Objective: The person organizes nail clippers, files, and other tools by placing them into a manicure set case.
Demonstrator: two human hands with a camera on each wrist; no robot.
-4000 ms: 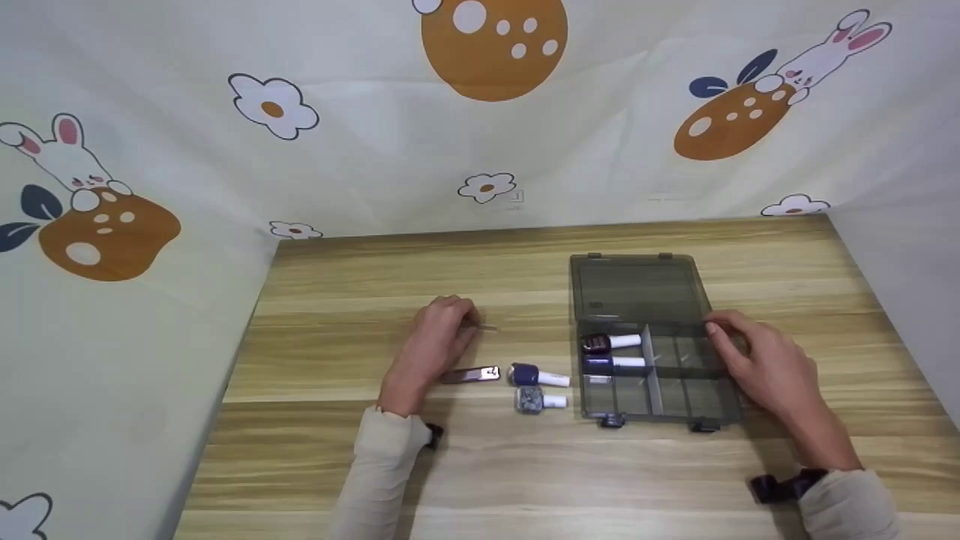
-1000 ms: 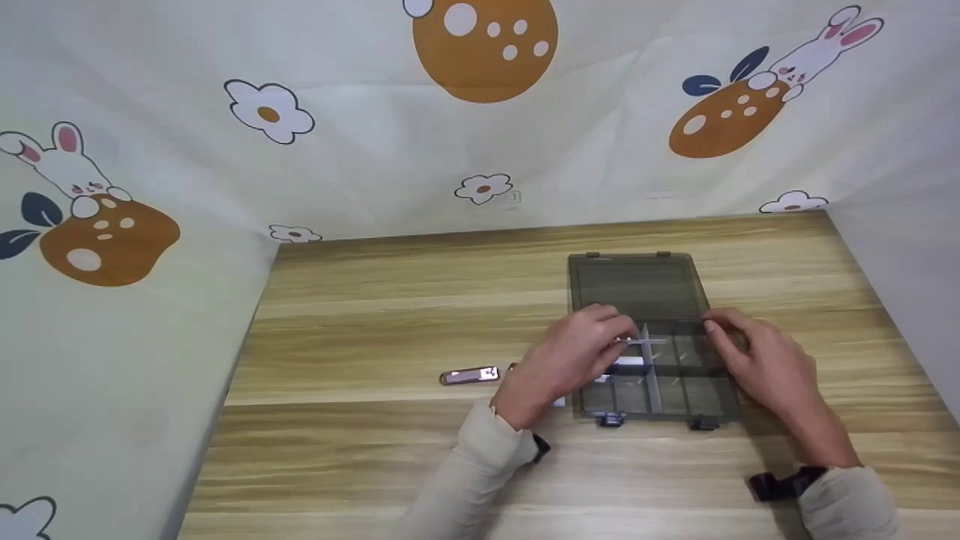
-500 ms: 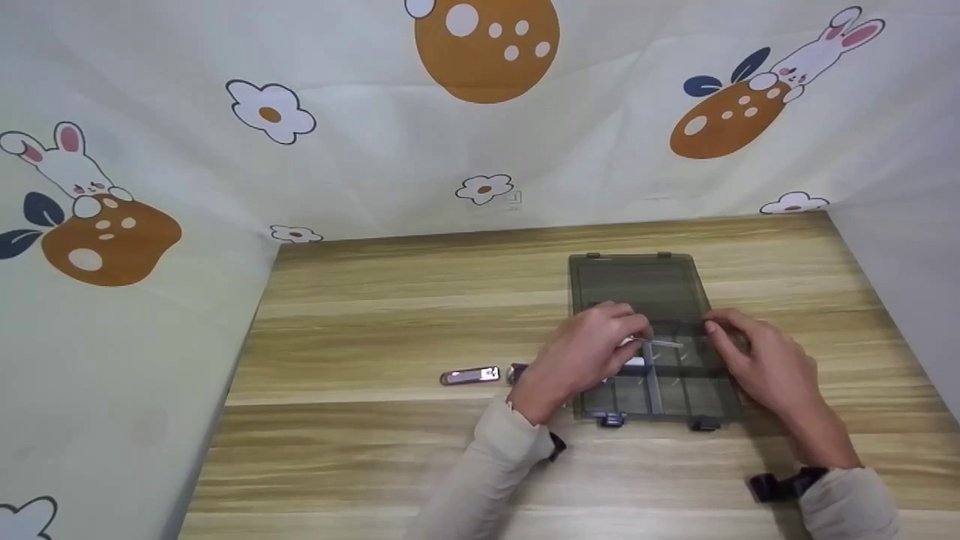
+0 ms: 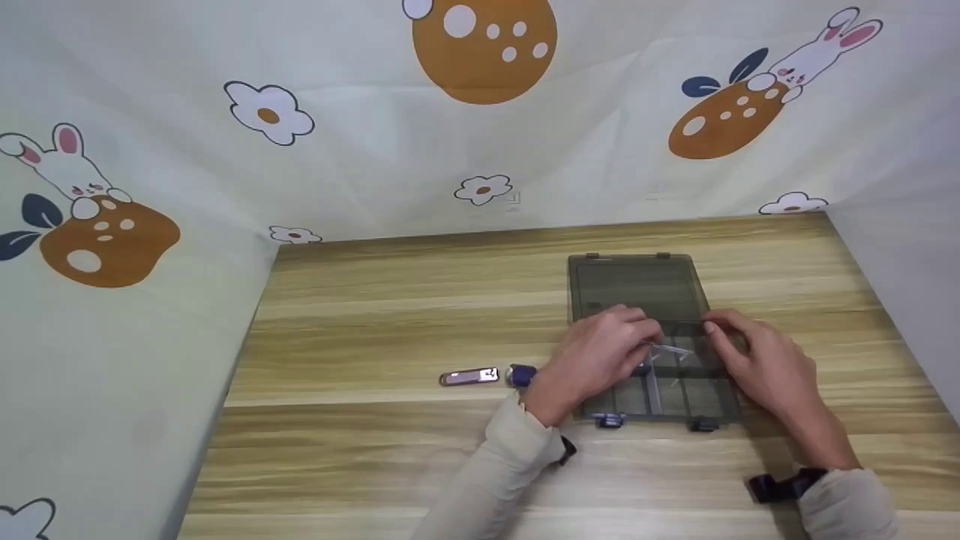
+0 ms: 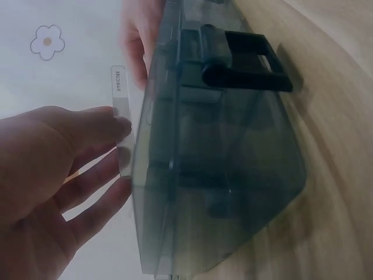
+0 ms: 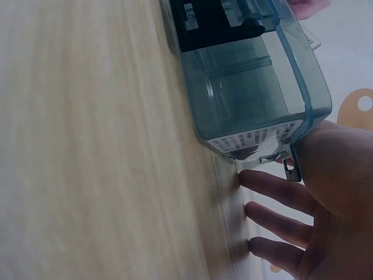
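Clear glass or plastic strip (image 5: 120,98), pinched in L hand (image 4: 606,349) above box (image 4: 709,397), is prob. light, stiff, slippery, maybe brittle; best held mid-length. R hand (image 4: 770,365) touches box corner, fingers apart.

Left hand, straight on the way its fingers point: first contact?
Likely the open box: the left hand, pinching a clear strip, points down towards it in its wrist view. Divider or floor first? Depth unclear.
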